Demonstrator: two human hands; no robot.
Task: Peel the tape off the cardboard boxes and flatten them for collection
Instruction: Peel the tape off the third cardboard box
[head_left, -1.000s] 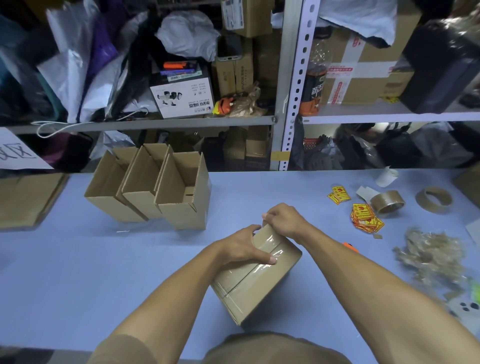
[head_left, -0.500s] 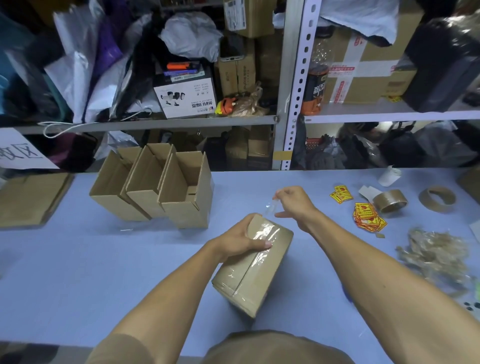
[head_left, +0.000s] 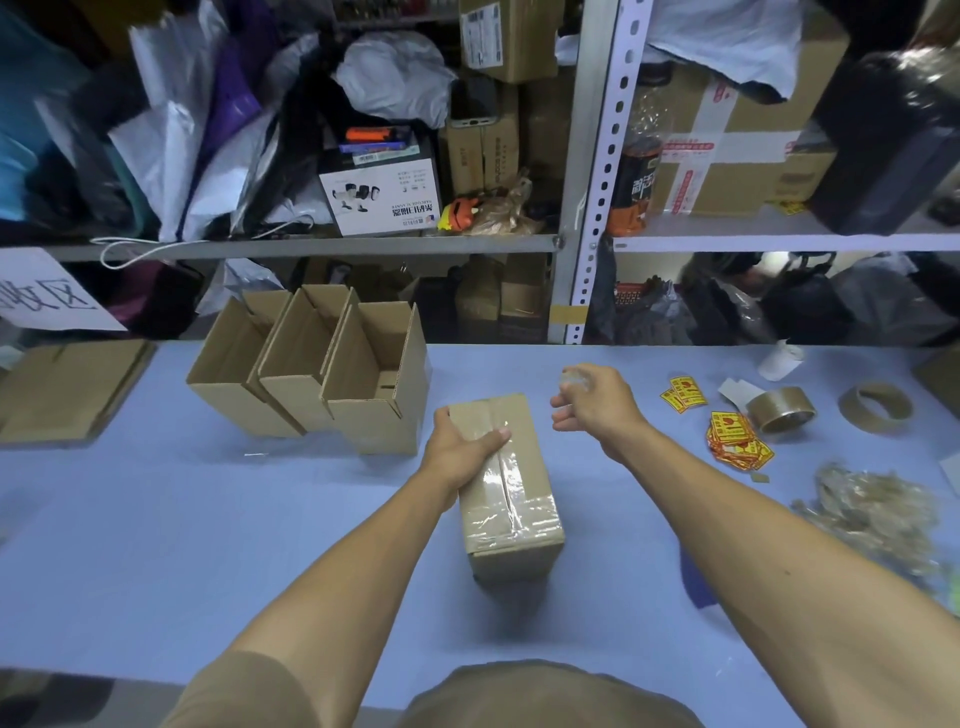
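Starting on the left: flat cardboard (head_left: 67, 387) lies at the far edge, then three open boxes (head_left: 317, 371) stand in a row near the back of the table (head_left: 156, 545). Mid-table is the sealed box (head_left: 506, 488), tape (head_left: 501, 475) running down its top seam. The left hand (head_left: 462, 449) presses it down, palm on the left side, thumb across the tape. Just right of it, the right hand (head_left: 592, 402) hovers off the box with fingers curled, pinching a clear scrap (head_left: 574, 376), looks like peeled tape. My take: keep the box pinned, pull low and along the seam so the strip comes off in one piece rather than shredding. Further right sit stickers (head_left: 735, 441), a tape roll (head_left: 782, 408) and a wad of old tape (head_left: 872, 506), a decent dump spot for the scrap.
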